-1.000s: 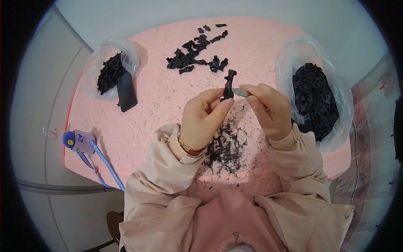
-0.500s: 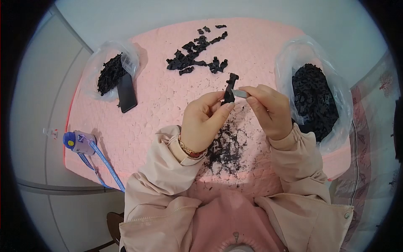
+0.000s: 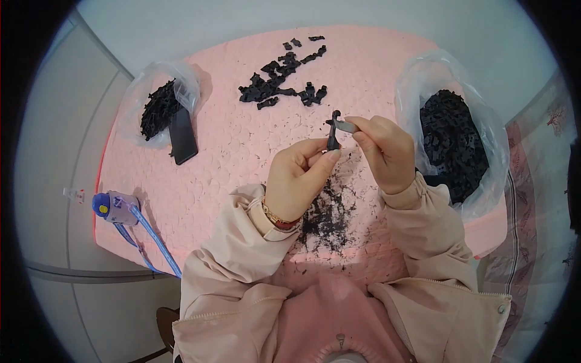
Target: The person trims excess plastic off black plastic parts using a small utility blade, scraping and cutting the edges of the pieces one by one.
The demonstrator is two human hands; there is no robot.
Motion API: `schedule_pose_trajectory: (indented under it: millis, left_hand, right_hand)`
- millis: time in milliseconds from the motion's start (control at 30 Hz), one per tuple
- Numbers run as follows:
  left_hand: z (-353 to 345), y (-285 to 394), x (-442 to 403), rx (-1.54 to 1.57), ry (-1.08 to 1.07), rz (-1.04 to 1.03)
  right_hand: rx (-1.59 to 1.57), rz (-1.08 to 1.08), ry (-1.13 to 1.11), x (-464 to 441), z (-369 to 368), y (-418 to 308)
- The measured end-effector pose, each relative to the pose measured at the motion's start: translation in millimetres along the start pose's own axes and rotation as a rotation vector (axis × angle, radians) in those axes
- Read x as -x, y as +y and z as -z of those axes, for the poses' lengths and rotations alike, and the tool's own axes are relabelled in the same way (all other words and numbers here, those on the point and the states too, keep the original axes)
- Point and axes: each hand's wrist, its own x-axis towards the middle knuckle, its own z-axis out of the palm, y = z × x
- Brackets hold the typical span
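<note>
My left hand [image 3: 299, 175] pinches the lower end of a small black moulded part [image 3: 333, 132], which stands roughly upright above the table. Between the thumb and fingers of my right hand [image 3: 387, 151] is a short grey flat blade [image 3: 346, 126]. Its tip touches, or nearly touches, the upper part of the black piece; the exact contact is too small to make out. Beneath my hands lies a scatter of black shavings [image 3: 327, 224]. Farther back, a loose pile of similar black parts [image 3: 272, 81] is spread on the pink quilted cover [image 3: 230, 145].
At right stands a clear plastic bag [image 3: 496, 163] full of black parts. Another bag [image 3: 184, 75] with thin black pieces sits at left, a dark phone [image 3: 183, 138] leaning on it. A purple bottle [image 3: 120, 207] with a blue strap is at the left edge.
The black part has been turned in my left hand and now looks narrower. The blade in my right hand has moved slightly up along it.
</note>
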Motion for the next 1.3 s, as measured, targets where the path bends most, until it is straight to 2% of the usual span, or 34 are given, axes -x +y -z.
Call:
schedule_pose_trajectory:
  millis: [233,333,433,533,733,833,933,1033,1133,1300]
  left_hand:
    - [-1.5,-2.5,-1.3,0.003,0.002,-0.004]
    - [-1.3,-2.2,-1.3,-0.011,-0.003,0.021]
    - [0.1,1.5,-1.1,0.128,-0.082,0.104]
    - [4.0,3.3,-2.2,0.384,-0.212,0.164]
    - [11.7,0.7,-5.6,0.548,-0.327,0.227]
    - [12.8,-0.3,-6.1,0.602,-0.362,0.215]
    - [12.0,0.7,-5.3,0.554,-0.334,0.181]
    - [9.6,5.1,-3.4,0.282,-0.218,0.110]
    - [5.2,7.5,-0.5,0.104,-0.099,0.056]
    - [2.2,5.9,1.0,0.033,-0.049,0.014]
  right_hand:
    - [0.039,-0.015,0.016,-1.5,-0.2,1.9]
    - [0.143,0.058,0.063,-0.4,-0.7,2.2]
    - [0.266,0.183,0.143,-0.2,-1.9,6.8]
    - [0.034,0.051,0.141,3.4,-5.5,8.6]
    - [-0.536,-0.547,-0.140,6.0,3.5,-0.2]
    - [-0.583,-0.476,-0.081,5.3,4.2,-0.4]
    - [-0.439,-0.462,-0.114,3.8,8.3,-4.9]
    - [-0.252,-0.155,-0.033,0.2,5.2,-2.4]
    - [-0.075,-0.107,-0.103,-3.2,13.6,-10.0]
    - [0.073,0.016,-0.061,-4.3,14.2,-11.2]
